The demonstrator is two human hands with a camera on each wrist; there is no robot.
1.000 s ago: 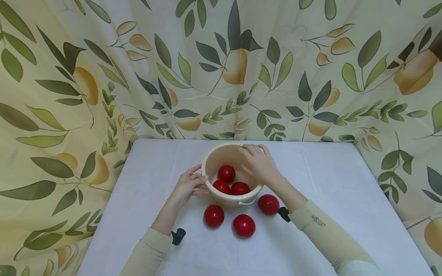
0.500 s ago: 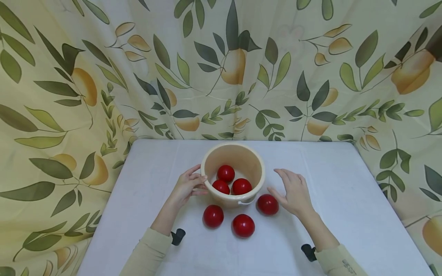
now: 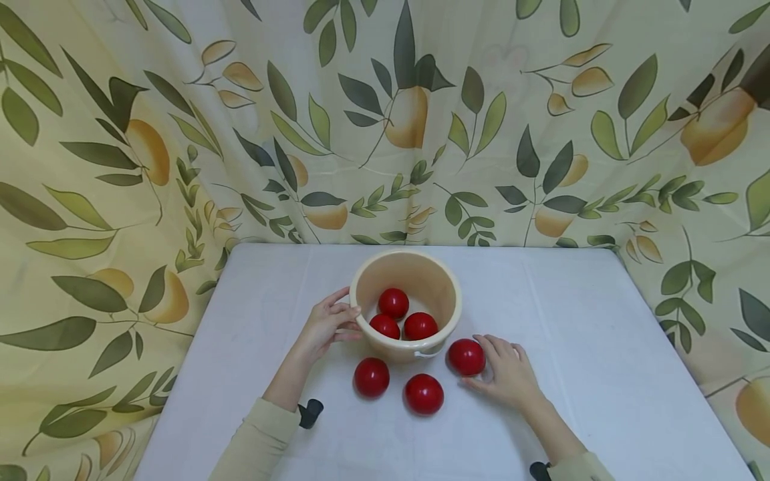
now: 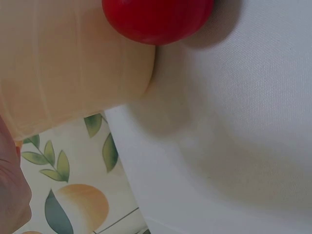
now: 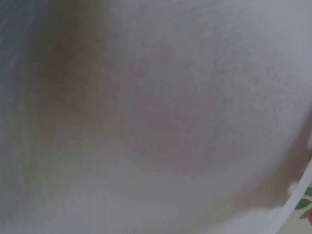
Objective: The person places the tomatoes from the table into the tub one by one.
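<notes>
A cream bucket (image 3: 442, 280) with a white handle stands tilted toward me on the table. Inside it lie three glossy red balls, one of them the rear ball (image 3: 394, 303); their exact kind is unclear. My left hand (image 3: 321, 329) holds the bucket's left rim, thumb over the edge. In the left wrist view the bucket wall (image 4: 73, 63) is close by, with part of the hand (image 4: 12, 190) at the edge. My right hand (image 3: 508, 374) reaches round the rightmost ball (image 3: 466, 357), fingers and thumb spread beside it; firm contact cannot be made out.
Two more red balls, a left one (image 3: 371, 377) and a front one (image 3: 424, 394), lie before the bucket. A white cloth covers the table (image 3: 289, 280). A leaf-and-fruit patterned curtain (image 3: 373, 133) hangs behind and beside it. The right wrist view is mostly blurred.
My right hand has left the bucket's right rim, swung out to the right, then come down beside the rightmost ball. The left hand and the bucket stay put.
</notes>
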